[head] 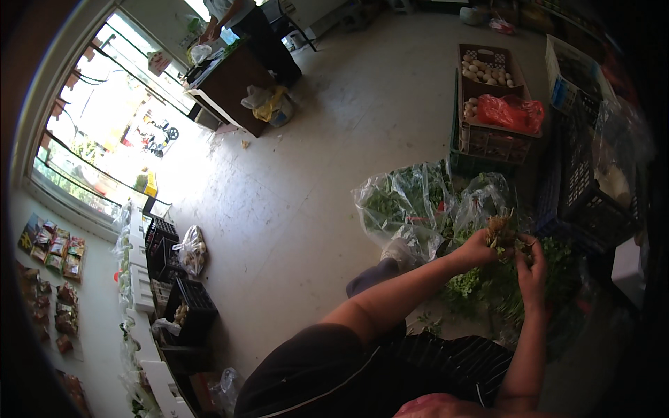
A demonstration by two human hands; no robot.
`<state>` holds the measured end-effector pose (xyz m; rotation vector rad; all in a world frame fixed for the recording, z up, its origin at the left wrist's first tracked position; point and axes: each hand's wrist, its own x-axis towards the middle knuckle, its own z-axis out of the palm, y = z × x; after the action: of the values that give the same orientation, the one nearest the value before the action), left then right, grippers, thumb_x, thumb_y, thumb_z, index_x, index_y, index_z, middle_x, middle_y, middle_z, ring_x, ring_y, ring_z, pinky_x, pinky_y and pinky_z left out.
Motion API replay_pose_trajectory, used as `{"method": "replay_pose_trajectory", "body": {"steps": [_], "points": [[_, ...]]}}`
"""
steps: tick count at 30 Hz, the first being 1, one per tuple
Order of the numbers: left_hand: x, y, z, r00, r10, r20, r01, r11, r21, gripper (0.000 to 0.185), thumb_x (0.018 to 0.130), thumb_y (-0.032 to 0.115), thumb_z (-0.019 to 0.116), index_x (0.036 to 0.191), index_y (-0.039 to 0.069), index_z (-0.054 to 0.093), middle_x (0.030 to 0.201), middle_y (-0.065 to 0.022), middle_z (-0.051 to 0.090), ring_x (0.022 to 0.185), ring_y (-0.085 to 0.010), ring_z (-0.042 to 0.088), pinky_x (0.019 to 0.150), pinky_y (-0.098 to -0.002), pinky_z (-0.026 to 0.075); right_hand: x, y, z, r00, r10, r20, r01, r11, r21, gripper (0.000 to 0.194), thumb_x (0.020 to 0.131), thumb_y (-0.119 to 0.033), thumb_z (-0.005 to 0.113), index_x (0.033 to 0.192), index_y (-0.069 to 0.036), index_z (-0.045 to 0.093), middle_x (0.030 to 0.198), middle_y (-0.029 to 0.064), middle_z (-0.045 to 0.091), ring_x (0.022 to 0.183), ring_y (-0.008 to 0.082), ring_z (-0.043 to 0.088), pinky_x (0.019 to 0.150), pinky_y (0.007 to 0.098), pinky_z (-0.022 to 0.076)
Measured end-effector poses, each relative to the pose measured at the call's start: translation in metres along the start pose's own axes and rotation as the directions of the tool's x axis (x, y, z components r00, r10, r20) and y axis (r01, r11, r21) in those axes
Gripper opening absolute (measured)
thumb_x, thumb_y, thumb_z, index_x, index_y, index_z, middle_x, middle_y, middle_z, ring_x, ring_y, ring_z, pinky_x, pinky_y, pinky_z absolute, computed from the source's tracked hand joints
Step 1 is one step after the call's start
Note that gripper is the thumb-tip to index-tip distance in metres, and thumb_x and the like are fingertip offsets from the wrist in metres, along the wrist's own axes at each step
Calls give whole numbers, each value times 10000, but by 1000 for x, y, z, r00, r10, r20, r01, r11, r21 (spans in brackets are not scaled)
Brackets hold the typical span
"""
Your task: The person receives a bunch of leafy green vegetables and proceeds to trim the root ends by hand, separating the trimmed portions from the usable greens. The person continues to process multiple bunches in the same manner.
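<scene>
My left hand [478,248] grips a small bunch of leafy greens [500,235], with its pale brown roots pointing up and away from me. At the bunch's right side, my right hand [532,261] pinches leafy stems between its thumb and fingers. Below both hands lies a loose heap of leafy greens [470,285] on the floor. A clear plastic bag [402,201] with more greens inside lies just beyond my left hand. Another clear plastic bag [483,196] is behind the bunch.
Eggs [486,70] and a red plastic bag [509,114] fill stacked crates ahead. A black crate [590,183] stands close on the right. My shoe [398,253] is beside the bagged greens. Black crates [188,311] line the left. Another person [245,26] stands at a brown desk [230,78].
</scene>
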<state>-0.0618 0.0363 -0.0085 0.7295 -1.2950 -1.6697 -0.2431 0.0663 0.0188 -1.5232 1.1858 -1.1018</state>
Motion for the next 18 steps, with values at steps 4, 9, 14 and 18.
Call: {"method": "replay_pose_trajectory", "body": {"steps": [4,9,14,18], "points": [[-1,1,-5,980,-167,-107,166,986,-22,266,840,105,731,1079,78,617,1004,2,623,936,-98,572,825,-272,469,1,3,3,998,21,-54,-21,1000,7,284,949,-77,550,1231,-37,558,1140,67,611,1005,141,582,853,298,464],[3,0,-5,990,-111,-84,112,994,11,316,819,123,759,1091,78,605,985,17,621,921,-94,576,817,-278,469,5,9,-6,987,105,-118,-116,989,-90,272,963,-163,569,1219,-72,581,1123,51,612,989,142,578,856,305,459],[6,5,-30,902,-188,-388,214,977,24,345,856,217,744,1128,45,619,1050,-12,634,986,-118,573,875,-311,450,12,23,-55,790,386,-476,-235,908,347,355,963,-301,599,1290,-171,553,999,-48,585,660,72,400,582,324,333],[8,12,-46,915,-143,-378,124,990,-73,231,901,239,686,950,18,638,916,-95,685,844,-190,640,744,-324,506,12,34,-72,723,370,-583,-109,895,433,289,979,-194,574,1259,-126,580,788,-38,524,550,58,261,500,282,264]]}}
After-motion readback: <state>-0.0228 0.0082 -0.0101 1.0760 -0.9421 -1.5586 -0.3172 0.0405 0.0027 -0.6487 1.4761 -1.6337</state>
